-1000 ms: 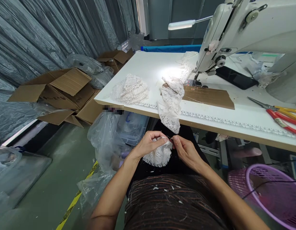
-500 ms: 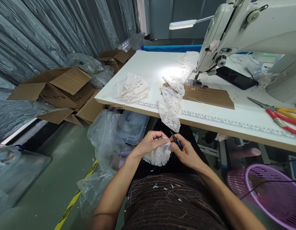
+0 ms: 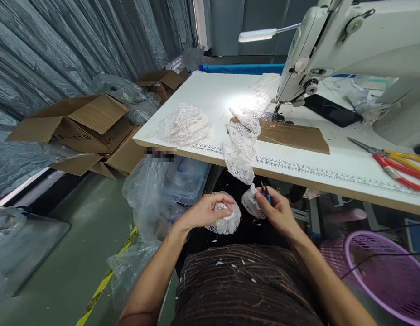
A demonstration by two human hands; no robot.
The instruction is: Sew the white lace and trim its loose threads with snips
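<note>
Grips lace bundle (image 3: pixel 227 225) in half-curled left hand (image 3: pixel 203 213); now pinches separate lace strip (image 3: pixel 250 204) and thread snips (image 3: pixel 268 198) in right hand (image 3: pixel 277 210): likely new section.

the lace bundle (image 3: pixel 226 224) looks from here like soft matt openwork cloth, rough with frayed threads at its edge; the lace strip (image 3: pixel 242 156) is thin, sheer cloth too. the tabletop (image 3: pixel 210 90) is smooth, faintly glossy. the sewing machine (image 3: pixel 386 45) has a smooth painted finish. the cardboard strip (image 3: pixel 294 138) is matt brown paper board, the basket (image 3: pixel 334 252) purple plastic, the bag (image 3: pixel 147 194) clear wrinkled plastic, the curtain (image 3: pixel 94 40) crinkled with a silvery sheen.
</note>
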